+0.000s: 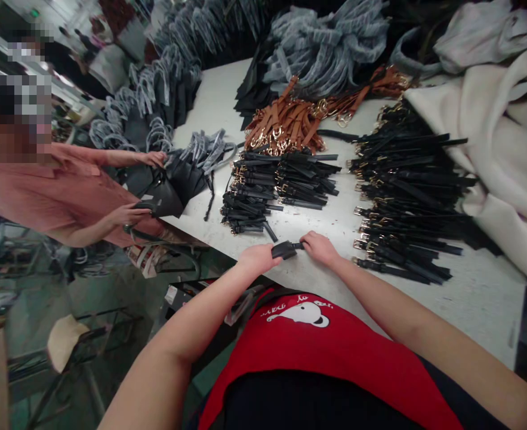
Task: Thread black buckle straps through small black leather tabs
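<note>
Bare bench [469,298] along the near edge leaves the right hand [321,248] room to pass sideways. Straight ahead, piles of black straps [401,191] block the way, parted by one narrow bare lane [344,203].

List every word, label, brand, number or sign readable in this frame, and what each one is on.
White lettering on the red garment, above a cartoon print: too small and distorted to read.
White label on a dark object below the table edge: too blurred to read.
Green sign in the far background: too small to read.
</note>
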`<state>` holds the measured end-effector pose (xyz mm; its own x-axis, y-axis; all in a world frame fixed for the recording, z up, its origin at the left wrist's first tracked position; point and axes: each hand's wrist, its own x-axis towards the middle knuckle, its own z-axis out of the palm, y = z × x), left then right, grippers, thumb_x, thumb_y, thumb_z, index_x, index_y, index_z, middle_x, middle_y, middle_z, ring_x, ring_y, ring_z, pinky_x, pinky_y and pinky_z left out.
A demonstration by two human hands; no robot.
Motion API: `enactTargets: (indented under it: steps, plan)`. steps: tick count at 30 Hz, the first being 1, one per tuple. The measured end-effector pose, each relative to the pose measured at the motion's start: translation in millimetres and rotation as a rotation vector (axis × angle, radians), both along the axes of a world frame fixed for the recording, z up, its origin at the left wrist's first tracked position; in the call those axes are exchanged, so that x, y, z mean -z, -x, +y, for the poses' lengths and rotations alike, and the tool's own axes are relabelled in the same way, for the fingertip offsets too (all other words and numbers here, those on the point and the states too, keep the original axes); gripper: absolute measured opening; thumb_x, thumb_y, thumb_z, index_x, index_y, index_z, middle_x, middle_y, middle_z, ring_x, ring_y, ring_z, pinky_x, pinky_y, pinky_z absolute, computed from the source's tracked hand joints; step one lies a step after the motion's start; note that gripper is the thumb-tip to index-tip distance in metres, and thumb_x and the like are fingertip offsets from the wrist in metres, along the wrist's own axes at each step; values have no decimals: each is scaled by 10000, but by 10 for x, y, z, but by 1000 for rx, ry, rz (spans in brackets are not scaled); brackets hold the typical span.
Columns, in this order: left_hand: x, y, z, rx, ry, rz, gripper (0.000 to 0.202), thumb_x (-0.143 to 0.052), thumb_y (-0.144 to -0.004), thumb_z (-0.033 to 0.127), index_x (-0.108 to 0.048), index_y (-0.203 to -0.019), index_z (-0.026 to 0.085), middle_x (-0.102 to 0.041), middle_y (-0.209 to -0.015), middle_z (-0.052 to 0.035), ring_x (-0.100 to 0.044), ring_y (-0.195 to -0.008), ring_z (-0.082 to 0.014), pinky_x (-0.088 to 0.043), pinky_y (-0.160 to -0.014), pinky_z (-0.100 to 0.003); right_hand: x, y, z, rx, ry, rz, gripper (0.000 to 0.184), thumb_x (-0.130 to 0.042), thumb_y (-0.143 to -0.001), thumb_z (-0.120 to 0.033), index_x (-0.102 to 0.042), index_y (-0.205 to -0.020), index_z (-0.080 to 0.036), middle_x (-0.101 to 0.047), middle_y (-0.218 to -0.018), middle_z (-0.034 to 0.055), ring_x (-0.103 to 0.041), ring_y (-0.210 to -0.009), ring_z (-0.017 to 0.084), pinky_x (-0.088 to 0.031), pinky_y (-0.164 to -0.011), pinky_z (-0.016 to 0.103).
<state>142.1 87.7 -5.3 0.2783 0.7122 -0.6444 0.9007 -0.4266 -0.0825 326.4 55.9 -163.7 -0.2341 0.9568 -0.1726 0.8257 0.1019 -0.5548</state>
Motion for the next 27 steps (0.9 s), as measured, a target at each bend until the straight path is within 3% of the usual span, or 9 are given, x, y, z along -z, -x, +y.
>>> enactTargets:
  steps: [4, 7, 10, 15, 22, 27]
  plan:
    - [107, -50, 59, -58, -9, -91, 496, -423, -767, 587, -569, -1052, 208, -667, -1011, -98, -626, -914, -260, -479, -753, -335, 0, 7, -10, 18, -5, -24, 279, -375, -869, -254, -599, -1019, -183, -573, -980, 73, -515, -926, 161, -353, -808, 251]
    - [109, 117, 24, -142, -45, -116, 495, -399, -786, 586, -560, -1066, 211, -665, -1017, -94, -625, -912, -247, -473, -745, -318, -30, 13, -10, 1, -11, -24, 287, -385, -869, -320, -601, -1009, -192, -569, -963, 71, -517, -919, 164, -354, -797, 257]
    - [31, 428, -135, -193, -73, -97, 498, -373, -798, 595, -552, -1073, 219, -671, -977, -85, -631, -867, -236, -469, -719, -308, -83, 29, 13, -27, -11, -39, 272, -459, -829, -355, -594, -1018, -212, -561, -970, 62, -515, -914, 168, -355, -767, 257]
    - [-59, 766, -522, -199, -73, -99, 490, -365, -804, 602, -548, -1073, 236, -677, -913, -70, -635, -817, -226, -455, -659, -285, -121, 47, -53, -117, -69, -177, 171, -487, -796, -252, -596, -899, -171, -567, -897, 91, -514, -863, 196, -343, -742, 292]
    - [-8, 821, -840, -246, -16, -127, 470, -386, -807, 591, -522, -1121, 270, -674, -924, -53, -631, -812, -216, -438, -637, -274, -93, 17, -435, -98, -103, -40, 274, -521, -790, -330, -543, -998, -153, -544, -975, 93, -513, -901, 196, -385, -783, 288]
    - [-29, 818, -895, -273, 24, -114, 481, -390, -804, 598, -528, -1122, 266, -671, -944, -56, -627, -837, -212, -439, -666, -274, -92, 220, -384, 19, -51, 54, 280, -438, -824, -227, -546, -1075, -168, -544, -1054, 85, -516, -932, 169, -383, -814, 269]
